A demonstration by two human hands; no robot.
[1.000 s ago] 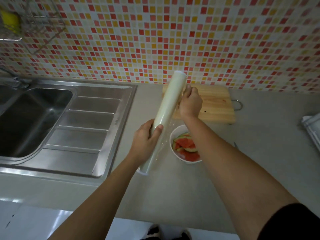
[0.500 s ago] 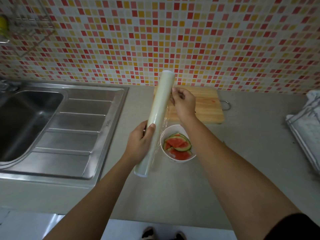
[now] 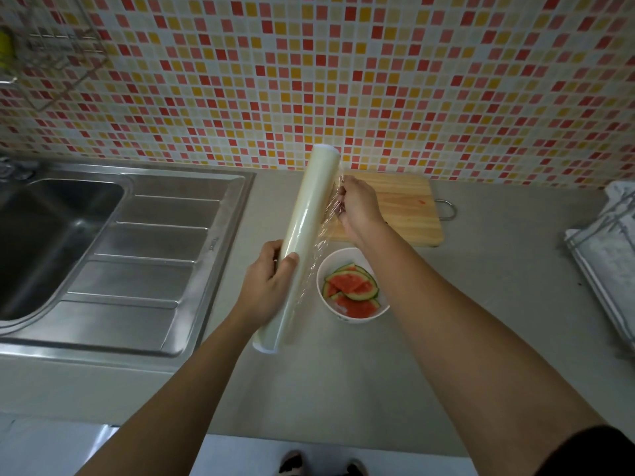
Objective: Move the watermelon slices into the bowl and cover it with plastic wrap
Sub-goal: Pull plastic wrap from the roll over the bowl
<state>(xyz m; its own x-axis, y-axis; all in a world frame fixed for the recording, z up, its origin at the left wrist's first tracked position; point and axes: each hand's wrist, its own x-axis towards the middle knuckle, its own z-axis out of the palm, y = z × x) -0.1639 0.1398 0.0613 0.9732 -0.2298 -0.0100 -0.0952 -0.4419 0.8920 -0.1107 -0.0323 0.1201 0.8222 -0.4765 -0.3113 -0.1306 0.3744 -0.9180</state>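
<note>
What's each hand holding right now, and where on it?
The left hand is wrapped around the lower half of the plastic wrap roll. The right hand pinches the loose film edge near the roll's upper end.

- Light is reading dim-ish & flat overall, w/ a warm cast; no hard shadows on the counter (image 3: 343, 383).
- Soft glare is showing on the sink (image 3: 144, 255) drainboard ridges & along the plastic wrap roll (image 3: 302, 235).
- Wide-angle lens is bending the tiled wall (image 3: 378, 80) & the counter's edges outward.
- Corners are darkening, esp. bottom right at the sleeve (image 3: 591, 455).
- Forearms near the lens are looking stretched; the rack (image 3: 58, 60) top left is slightly soft.
</note>
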